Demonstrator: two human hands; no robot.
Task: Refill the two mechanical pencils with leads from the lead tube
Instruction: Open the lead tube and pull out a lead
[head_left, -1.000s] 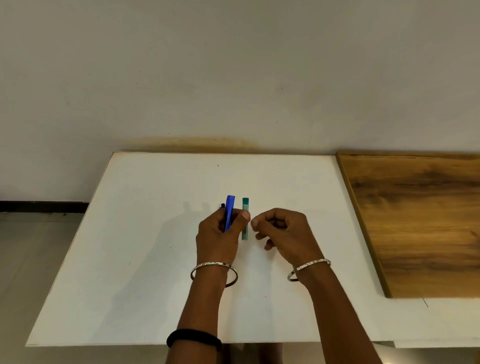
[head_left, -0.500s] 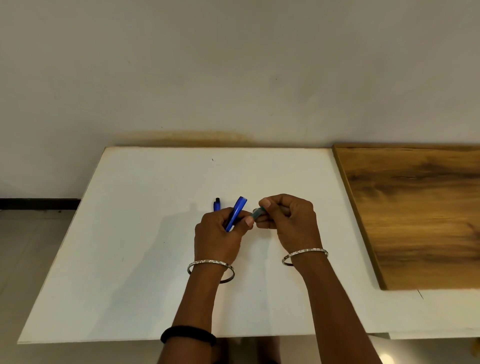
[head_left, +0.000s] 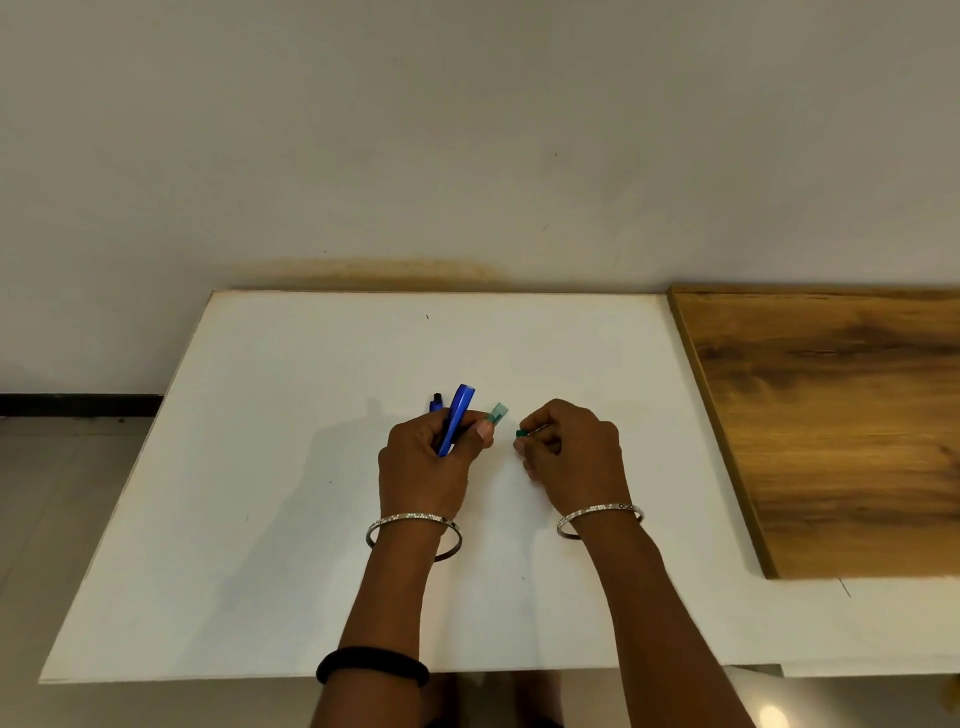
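My left hand (head_left: 428, 462) grips a blue mechanical pencil (head_left: 457, 415) that points up and away, and its thumb and forefinger also pinch the clear green lead tube (head_left: 497, 414). The tube's open end sticks out to the right of the hand. My right hand (head_left: 571, 457) holds the small green cap (head_left: 521, 433) at its fingertips, a short gap away from the tube. The tip of a second blue pencil (head_left: 435, 401) shows behind my left hand; the rest of it is hidden.
The white table (head_left: 260, 467) runs from the wall to its front edge near my elbows. A wooden board (head_left: 831, 426) lies on its right side. Floor shows at the left, beyond the table's edge.
The tube was lifted off the table and passed to my left hand. My right hand pulled the green cap off it and moved away to the right.
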